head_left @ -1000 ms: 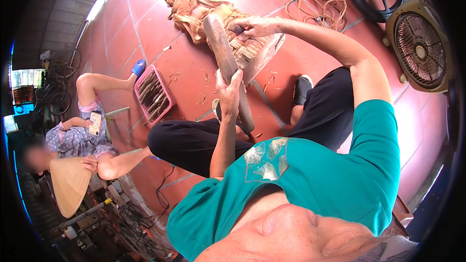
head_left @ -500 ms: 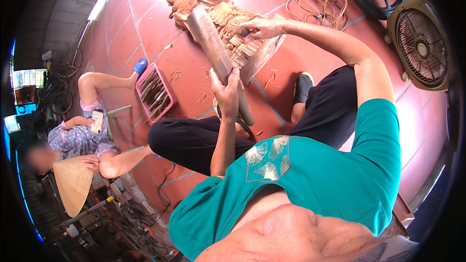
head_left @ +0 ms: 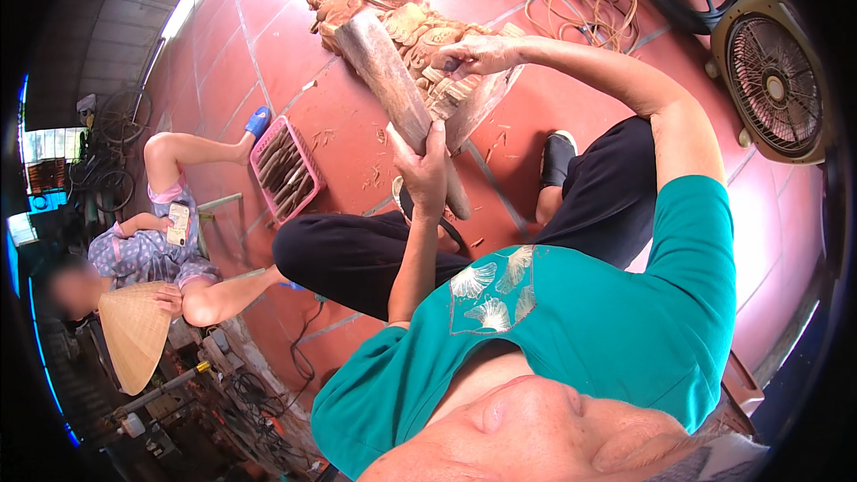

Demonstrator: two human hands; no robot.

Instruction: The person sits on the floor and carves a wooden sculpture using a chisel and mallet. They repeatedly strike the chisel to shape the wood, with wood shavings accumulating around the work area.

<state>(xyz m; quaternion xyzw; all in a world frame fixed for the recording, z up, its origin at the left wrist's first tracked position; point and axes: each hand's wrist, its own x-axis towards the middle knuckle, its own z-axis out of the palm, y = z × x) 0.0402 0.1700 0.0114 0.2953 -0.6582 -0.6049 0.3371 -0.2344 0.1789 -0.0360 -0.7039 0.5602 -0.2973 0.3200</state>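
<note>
Red floor tiles carry the wood carving; a wooden club slants before it, clasped by the left hand. The right hand curls at the carving, its grip unclear. Leftward sits a pink basket.

The left hand grips a thick grey-brown wooden club; the right hand is positioned at a tan carved wooden sculpture.

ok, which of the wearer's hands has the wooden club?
The left hand: it grips the club toward its narrower lower end. The right hand is off the club, at the carved wood.
</note>
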